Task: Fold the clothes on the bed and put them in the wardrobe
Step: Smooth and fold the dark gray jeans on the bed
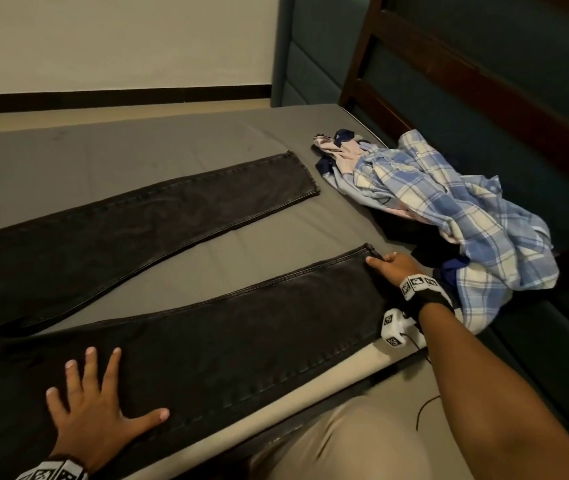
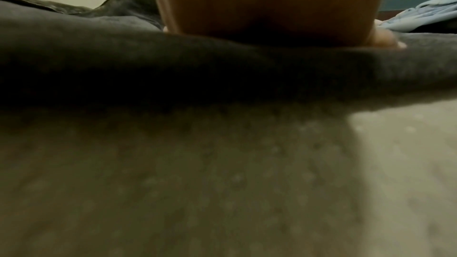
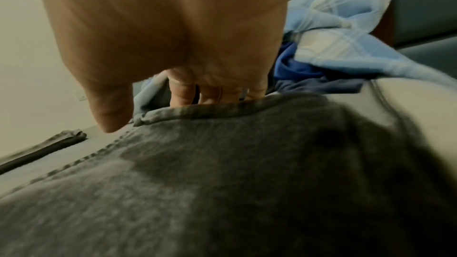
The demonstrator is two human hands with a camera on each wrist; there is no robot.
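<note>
Black jeans lie spread flat on the grey bed, legs apart, the far leg pointing toward the wall. My left hand presses flat on the near leg with fingers spread; in the left wrist view its palm rests on the dark denim. My right hand is at the near leg's hem. In the right wrist view its fingers hook behind the hem and the thumb sits on top.
A crumpled blue plaid shirt with pink and dark blue garments is piled on the bed at the right, just beyond my right hand. A dark wooden headboard stands behind the pile. My beige-clad knee is against the bed's near edge.
</note>
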